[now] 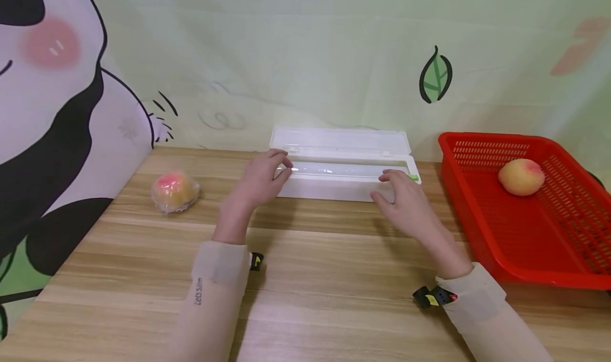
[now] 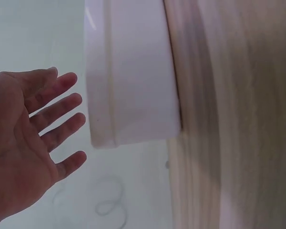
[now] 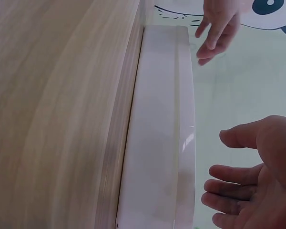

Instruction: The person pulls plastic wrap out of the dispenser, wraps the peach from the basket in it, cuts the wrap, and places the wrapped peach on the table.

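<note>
Peach (image 1: pixel 174 191) left of box (image 1: pixel 329 189), basket (image 1: pixel 534 234) right, another peach (image 1: pixel 521 177) inside

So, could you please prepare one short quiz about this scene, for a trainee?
1. Complete: the box has its lid ____.
2. True or false: the right hand grips a peach.
3. Where is the wrapped peach? A: in the basket; B: in the box; C: on the table.

Key: 1 open; 2 false, the right hand holds nothing; 3 C.
</note>
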Available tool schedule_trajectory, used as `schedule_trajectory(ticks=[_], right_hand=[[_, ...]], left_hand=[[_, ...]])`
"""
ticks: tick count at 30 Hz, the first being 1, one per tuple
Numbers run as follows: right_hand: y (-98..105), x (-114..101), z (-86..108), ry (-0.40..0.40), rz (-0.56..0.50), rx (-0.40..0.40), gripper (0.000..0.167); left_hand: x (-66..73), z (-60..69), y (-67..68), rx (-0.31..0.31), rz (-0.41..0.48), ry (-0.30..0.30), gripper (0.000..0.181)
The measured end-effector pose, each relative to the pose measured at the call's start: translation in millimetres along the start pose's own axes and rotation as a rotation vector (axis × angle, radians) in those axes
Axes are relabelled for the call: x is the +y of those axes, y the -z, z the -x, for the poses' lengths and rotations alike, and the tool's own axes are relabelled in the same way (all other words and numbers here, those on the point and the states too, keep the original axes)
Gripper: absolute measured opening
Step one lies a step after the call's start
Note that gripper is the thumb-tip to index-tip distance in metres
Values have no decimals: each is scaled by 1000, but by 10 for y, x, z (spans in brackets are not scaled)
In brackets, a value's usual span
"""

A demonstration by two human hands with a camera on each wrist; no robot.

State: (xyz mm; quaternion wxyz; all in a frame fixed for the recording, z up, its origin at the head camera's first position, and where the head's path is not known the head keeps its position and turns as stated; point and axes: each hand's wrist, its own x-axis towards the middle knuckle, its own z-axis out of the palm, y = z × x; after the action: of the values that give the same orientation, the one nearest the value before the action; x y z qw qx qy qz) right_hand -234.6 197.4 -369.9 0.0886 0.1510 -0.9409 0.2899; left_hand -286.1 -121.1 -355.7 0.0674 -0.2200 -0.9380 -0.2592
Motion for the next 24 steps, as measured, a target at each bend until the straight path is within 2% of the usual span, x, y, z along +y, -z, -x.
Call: schedule_trajectory(ticks=[3, 7, 16, 24], right_hand=[[5, 1, 3, 3, 6, -6, 43], [12, 2, 3, -10, 6, -22, 44], [7, 5, 0, -23, 5, -38, 45], [9, -10, -1, 16, 23, -12, 44]], left_hand=[[-4, -23, -62, -30, -23, 41, 23], [-22, -29, -98, -31, -16, 63, 25], [-67, -45, -142, -55, -6, 61, 39], [-68, -56, -149, -57, 58, 67, 48]])
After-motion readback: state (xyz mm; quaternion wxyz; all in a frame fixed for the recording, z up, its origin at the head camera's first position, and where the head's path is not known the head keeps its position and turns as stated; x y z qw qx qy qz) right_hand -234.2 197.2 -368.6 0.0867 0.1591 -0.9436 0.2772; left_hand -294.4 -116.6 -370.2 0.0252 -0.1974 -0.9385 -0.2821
